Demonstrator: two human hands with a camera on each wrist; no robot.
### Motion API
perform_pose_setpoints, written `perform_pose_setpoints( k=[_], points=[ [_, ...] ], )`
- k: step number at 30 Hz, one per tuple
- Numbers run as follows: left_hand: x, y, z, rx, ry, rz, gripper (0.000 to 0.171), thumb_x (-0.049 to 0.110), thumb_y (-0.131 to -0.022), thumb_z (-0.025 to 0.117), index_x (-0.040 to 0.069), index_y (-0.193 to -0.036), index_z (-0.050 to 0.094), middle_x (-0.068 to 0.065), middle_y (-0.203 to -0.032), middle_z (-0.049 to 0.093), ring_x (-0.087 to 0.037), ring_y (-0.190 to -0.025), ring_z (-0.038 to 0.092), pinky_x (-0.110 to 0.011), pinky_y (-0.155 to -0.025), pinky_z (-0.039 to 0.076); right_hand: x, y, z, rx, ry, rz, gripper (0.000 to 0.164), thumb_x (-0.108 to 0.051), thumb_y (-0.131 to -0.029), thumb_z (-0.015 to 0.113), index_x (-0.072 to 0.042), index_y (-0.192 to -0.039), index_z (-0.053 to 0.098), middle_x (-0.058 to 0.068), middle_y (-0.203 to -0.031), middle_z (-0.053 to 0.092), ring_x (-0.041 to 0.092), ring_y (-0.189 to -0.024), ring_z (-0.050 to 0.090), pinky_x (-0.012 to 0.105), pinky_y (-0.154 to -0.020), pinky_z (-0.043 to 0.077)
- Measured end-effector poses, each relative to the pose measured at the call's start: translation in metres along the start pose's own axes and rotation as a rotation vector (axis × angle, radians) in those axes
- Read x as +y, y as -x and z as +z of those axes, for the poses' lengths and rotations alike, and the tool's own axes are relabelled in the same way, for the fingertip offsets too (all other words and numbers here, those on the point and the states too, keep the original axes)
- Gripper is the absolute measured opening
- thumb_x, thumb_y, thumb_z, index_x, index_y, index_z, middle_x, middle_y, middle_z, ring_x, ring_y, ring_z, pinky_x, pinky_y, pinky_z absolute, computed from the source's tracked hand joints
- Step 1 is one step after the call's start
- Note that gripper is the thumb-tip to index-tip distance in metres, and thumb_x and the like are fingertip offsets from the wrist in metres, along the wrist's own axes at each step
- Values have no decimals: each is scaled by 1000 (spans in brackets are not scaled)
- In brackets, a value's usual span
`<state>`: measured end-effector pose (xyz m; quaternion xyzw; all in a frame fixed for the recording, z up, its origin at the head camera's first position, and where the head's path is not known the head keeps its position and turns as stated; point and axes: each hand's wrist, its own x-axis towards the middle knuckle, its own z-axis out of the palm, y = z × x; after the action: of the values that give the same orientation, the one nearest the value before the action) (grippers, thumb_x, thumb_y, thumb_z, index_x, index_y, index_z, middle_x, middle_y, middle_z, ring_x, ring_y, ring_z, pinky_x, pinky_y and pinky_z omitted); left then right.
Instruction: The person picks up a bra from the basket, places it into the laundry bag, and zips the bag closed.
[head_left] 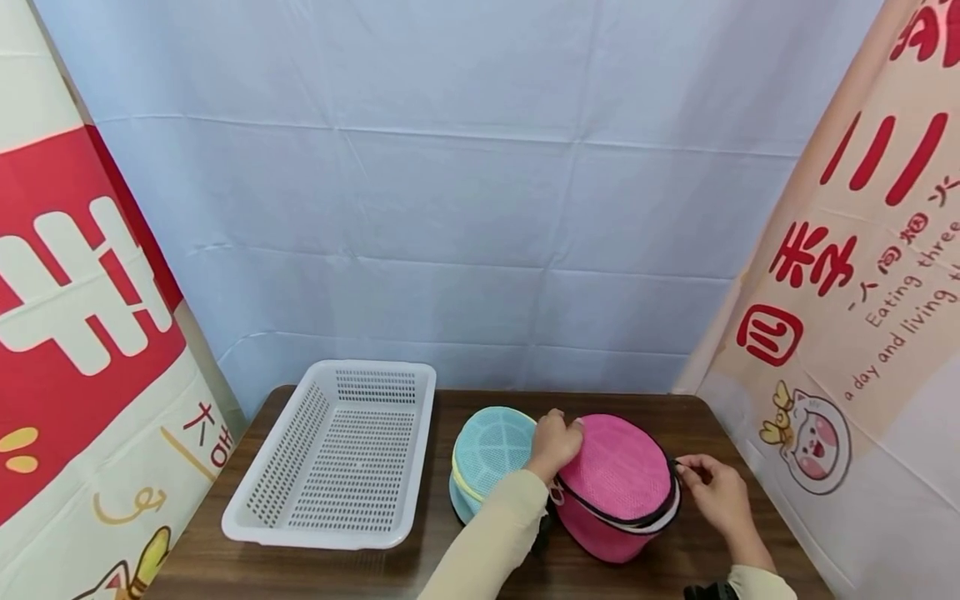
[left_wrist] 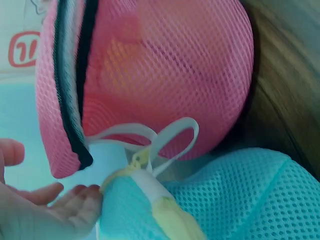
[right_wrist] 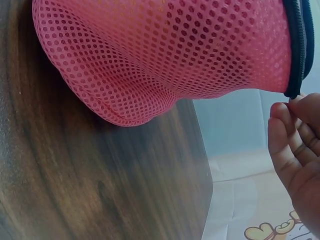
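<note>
A round pink mesh laundry bag (head_left: pixel 615 471) stands on the table, its lid partly unzipped along the front. My right hand (head_left: pixel 716 496) pinches the zipper pull at the bag's right rim; in the right wrist view, thumb and fingers (right_wrist: pixel 282 120) meet just below the black zipper (right_wrist: pixel 300 47). My left hand (head_left: pixel 557 443) is at the lid's left edge, over the gap beside a blue mesh laundry bag (head_left: pixel 495 454). In the left wrist view its fingers (left_wrist: pixel 75 205) are loosely extended against the blue bag. White loops (left_wrist: pixel 172 140) lie between both bags.
A white perforated plastic basket (head_left: pixel 352 467) stands on the left of the brown wooden table (head_left: pixel 442 575). Behind the table hangs a pale blue cloth (head_left: pixel 457 208). Printed cloths hang on both sides.
</note>
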<state>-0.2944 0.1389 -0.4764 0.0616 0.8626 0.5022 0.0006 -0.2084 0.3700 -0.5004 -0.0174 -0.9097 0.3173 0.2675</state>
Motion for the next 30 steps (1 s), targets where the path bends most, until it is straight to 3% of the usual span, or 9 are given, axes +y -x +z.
perform_pose_setpoints(
  k=[8,16,22,26,30],
  points=[
    [-2,-6,1,-117,36,28,42,32,-94,52,1,-122,58,-10,-114,60,-24,-109,53,-36,-88,43,-4,-4,1,-14,-1,19,4,-4,-85,66,0,-85,68,6,-75,63,5,-63,50,22,-53,39],
    [4,-6,1,-50,6,97,22,22,-95,52,5,-101,64,-3,-86,62,-16,-84,58,-29,-70,46,-7,-5,-2,-3,-11,38,3,-2,-84,65,0,-85,67,7,-75,63,5,-62,51,22,-51,41],
    [5,-2,4,-58,26,51,23,25,-89,61,10,-104,68,-1,-97,64,-18,-96,58,-30,-77,46,-7,-4,-6,-5,-2,37,4,-3,-83,66,0,-84,68,6,-73,63,3,-61,49,20,-52,38],
    [3,1,5,-40,48,31,10,24,-83,66,15,-87,69,5,-80,61,-13,-79,57,-28,-67,45,-9,-5,-8,-2,-8,25,4,-2,-83,66,0,-84,68,6,-74,63,3,-61,49,20,-51,38],
    [3,5,9,26,99,14,7,21,-79,66,16,-75,63,6,-68,54,-10,-65,50,-27,-59,41,-10,-7,-9,6,3,9,4,-2,-83,66,-1,-85,68,5,-74,63,4,-63,50,19,-53,38]
  ],
)
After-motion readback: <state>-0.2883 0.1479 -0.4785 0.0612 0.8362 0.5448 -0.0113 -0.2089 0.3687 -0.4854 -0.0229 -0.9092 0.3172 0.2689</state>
